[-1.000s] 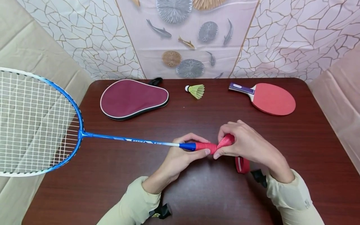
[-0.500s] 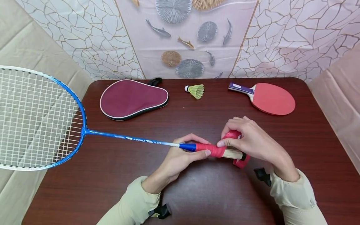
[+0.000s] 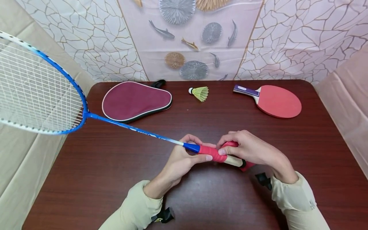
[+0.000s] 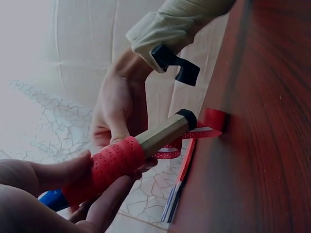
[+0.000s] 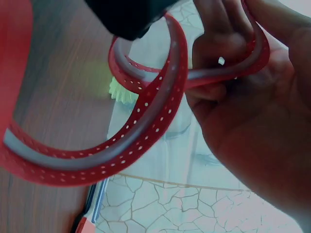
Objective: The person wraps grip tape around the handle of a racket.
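Note:
A blue and white badminton racket (image 3: 120, 124) slants up to the left, its strung head partly out of the head view. My left hand (image 3: 181, 161) grips its handle over the upper part, where red perforated grip tape (image 4: 114, 162) is wound. Beyond the wraps, bare wooden handle (image 3: 233, 161) shows, ending in a black butt cap (image 4: 186, 119). My right hand (image 3: 247, 148) pinches the tape at the lower edge of the wraps. In the right wrist view the loose tape (image 5: 146, 121) hangs in curling loops with a pale strip along its inner side.
At the back of the brown table (image 3: 201, 198) lie a maroon paddle case (image 3: 135, 100), a yellow shuttlecock (image 3: 199, 93) and a red table tennis paddle (image 3: 279, 101). Patterned cloth (image 3: 189, 38) hangs behind them.
The racket head has swung upward and the handle has turned in my left hand. My right hand has carried the tape round the handle; the wraps now cover slightly more of it than a second ago.

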`<state>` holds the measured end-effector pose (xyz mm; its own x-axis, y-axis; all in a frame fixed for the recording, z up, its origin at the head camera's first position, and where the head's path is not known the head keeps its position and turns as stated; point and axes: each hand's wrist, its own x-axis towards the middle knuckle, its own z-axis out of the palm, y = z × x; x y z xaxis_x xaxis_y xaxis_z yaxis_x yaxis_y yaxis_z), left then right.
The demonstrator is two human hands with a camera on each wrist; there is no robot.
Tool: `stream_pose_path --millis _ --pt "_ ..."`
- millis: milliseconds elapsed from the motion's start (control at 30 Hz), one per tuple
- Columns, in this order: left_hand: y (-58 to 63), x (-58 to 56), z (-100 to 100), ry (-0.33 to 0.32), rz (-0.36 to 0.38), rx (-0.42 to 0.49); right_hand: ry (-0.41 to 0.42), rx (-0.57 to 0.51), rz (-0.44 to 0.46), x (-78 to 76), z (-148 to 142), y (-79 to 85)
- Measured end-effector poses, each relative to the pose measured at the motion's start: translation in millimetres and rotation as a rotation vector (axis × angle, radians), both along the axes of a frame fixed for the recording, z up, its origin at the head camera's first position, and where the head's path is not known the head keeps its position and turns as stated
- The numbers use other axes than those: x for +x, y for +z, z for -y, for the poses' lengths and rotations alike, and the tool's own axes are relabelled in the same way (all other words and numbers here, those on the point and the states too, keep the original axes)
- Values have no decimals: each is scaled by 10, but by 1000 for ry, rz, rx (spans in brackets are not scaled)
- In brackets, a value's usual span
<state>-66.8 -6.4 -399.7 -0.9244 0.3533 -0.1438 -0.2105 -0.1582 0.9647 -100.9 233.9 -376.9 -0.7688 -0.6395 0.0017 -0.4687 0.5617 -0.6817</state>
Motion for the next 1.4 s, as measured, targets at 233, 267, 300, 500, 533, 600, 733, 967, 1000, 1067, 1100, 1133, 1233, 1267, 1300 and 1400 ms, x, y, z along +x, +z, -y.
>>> stream_pose_path --millis 233,267,300,500,533,600,733,967,1000,1067,1100,1133,1233,1267,1300,1400 --pt "-29 -7 -5 52 -90 104 80 -15 30 8 14 -8" --pt "-30 -6 -5 67 -89 108 79 -13 16 10 17 -6" --pt "-32 -4 -2 84 -93 99 78 -15 0 14 19 -3" --pt "-12 31 -24 171 -122 114 45 -66 -80 29 29 28" --pt "-10 40 -36 187 -130 143 34 -75 -86 31 30 35" --pt "-10 64 -65 231 -168 197 11 -94 -89 36 33 48" --pt "-24 127 -136 298 -291 276 -15 -129 -86 48 43 65" --pt "-95 181 -231 250 -353 255 -27 -151 -120 60 80 72" --pt "-109 182 -238 228 -334 251 -25 -147 -126 63 84 73" --pt "-129 182 -248 188 -297 251 -22 -140 -138 64 88 74" --pt "-138 181 -253 173 -275 262 -19 -135 -140 65 89 75" --pt "-143 181 -255 164 -261 266 -19 -129 -143 65 90 76" --pt "-151 176 -261 150 -219 301 -28 -96 -155 57 87 76" --pt "-155 174 -265 146 -210 316 -32 -79 -160 55 87 75" --pt "-159 172 -267 144 -206 326 -35 -62 -169 52 88 73" --pt "-166 171 -274 144 -219 329 -82 -9 -223 48 87 74"
